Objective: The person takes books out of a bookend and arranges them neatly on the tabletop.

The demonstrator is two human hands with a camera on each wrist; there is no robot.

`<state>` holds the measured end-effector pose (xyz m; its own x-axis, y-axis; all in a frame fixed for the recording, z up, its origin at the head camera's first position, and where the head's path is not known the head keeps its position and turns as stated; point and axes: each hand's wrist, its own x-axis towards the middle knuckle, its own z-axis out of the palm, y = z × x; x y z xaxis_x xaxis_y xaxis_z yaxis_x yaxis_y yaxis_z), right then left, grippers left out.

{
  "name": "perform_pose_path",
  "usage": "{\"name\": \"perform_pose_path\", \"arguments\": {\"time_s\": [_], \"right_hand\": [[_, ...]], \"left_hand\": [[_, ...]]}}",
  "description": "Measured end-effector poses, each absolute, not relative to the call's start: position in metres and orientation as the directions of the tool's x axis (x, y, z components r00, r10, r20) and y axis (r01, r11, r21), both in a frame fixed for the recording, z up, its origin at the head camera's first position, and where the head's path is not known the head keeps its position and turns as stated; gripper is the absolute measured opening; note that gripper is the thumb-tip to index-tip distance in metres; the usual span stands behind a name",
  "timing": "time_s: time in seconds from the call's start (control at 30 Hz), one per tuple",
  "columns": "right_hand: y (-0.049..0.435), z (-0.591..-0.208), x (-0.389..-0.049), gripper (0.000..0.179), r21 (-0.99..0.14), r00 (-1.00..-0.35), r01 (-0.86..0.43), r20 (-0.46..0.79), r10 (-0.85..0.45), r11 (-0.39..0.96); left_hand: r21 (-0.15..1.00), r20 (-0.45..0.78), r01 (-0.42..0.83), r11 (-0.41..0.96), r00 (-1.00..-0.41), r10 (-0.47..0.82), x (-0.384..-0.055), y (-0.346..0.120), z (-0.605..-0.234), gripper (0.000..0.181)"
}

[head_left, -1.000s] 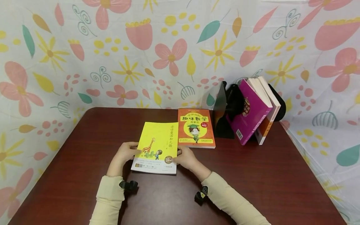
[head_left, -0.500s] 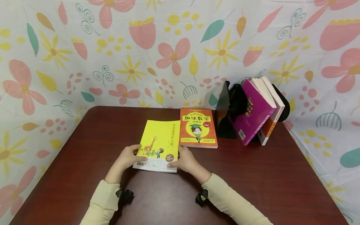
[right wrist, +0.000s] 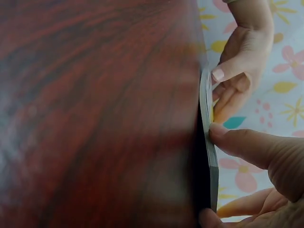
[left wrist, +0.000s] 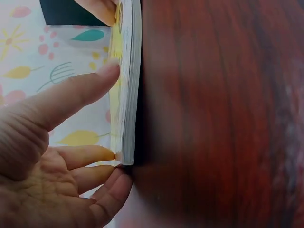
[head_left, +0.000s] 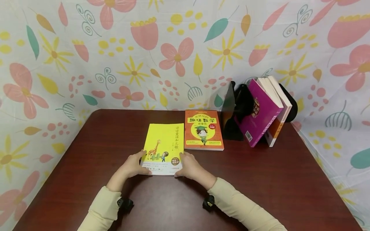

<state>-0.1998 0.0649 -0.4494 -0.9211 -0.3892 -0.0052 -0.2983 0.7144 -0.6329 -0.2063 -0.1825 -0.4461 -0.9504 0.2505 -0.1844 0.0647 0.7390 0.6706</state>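
- While flower-patterned cloth [head_left: 115, 48] hangs behind and along both sides, a dark reddish wooden table [head_left: 170, 200] spreads beneath, its front portion glossy with reflected light.
- Near the middle of the tabletop is the yellow book [head_left: 163, 136], cover up; whether its near edge touches the wood is hard to tell.
- The left hand [head_left: 133, 165] and right hand [head_left: 190, 165] grasp its near corners, thumbs at the front edge, fingers along the sides.
- Just beside its right edge lies the orange book [head_left: 203, 141], leaving scarcely any gap there.
- Farther right, a black bookend [head_left: 231, 128] stands beside a leaning purple book [head_left: 257, 118].
- Wood stretches widely leftward, with a narrower strip behind.
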Motion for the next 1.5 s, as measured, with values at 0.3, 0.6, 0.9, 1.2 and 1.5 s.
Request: {"name": "perform_pose_path", "arguments": {"time_s": [0.3,0.6,0.9,1.2,1.5], "right_hand": [[0.063,-0.451,-0.195,0.063,-0.542,-0.906,-0.347,-0.017,-0.422,0.766],[0.065,-0.451,-0.185,0.069,-0.336,-0.865,-0.467,-0.021,-0.502,0.818],[0.063,-0.452,-0.177,0.060,-0.178,-0.776,-0.612,-0.051,-0.629,0.770],[0.060,-0.454,-0.176,0.052,-0.040,-0.740,-0.667,-0.085,-0.667,0.744],[0.058,-0.454,-0.178,0.058,0.021,-0.721,-0.684,-0.167,-0.672,0.729]], "left_hand": [[0.560,-0.100,0.208,0.802,-0.944,0.314,-0.198,-0.179,-0.452,0.088],[0.471,-0.094,0.273,0.839,-0.930,0.356,-0.187,-0.174,-0.453,0.075],[0.401,-0.039,0.431,0.808,-0.874,0.485,-0.175,-0.169,-0.453,0.057],[0.354,-0.051,0.515,0.780,-0.823,0.566,-0.171,-0.169,-0.453,0.050],[0.320,-0.052,0.547,0.773,-0.805,0.591,-0.174,-0.171,-0.452,0.051]]}}
